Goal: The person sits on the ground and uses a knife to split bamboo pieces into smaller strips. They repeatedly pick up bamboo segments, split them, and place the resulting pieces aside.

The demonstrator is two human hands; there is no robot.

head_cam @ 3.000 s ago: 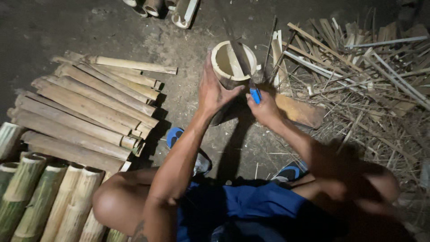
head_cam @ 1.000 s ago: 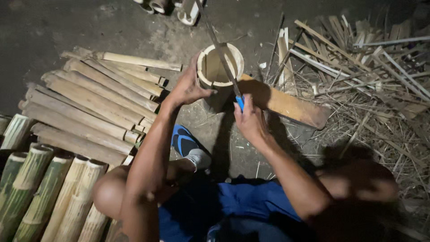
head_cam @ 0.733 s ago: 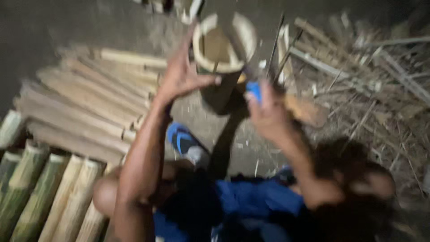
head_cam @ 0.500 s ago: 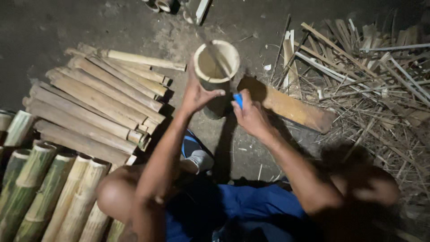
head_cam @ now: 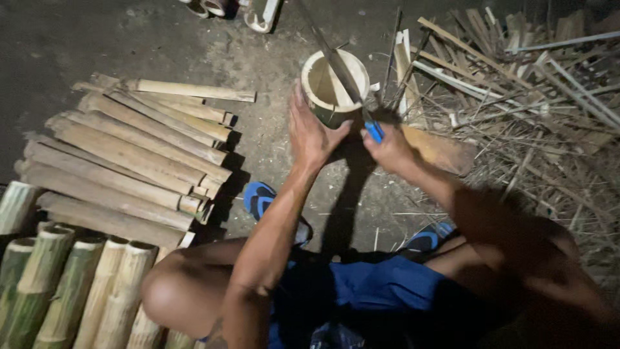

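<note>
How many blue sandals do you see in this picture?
2. One blue sandal lies on the ground below the left hand; the other is right of it, partly hidden by the leg.

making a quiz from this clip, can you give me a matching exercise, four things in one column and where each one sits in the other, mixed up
Things:
1. upright bamboo tube
2. split bamboo slats
3. thin offcut strips
4. round green bamboo sections

Places:
A. stacked on the ground, left of the left arm
B. loose heap at the far right
C. under the left hand, blade across its rim
D. side by side at the bottom left corner

Pairs: 1-C, 2-A, 3-B, 4-D
</note>
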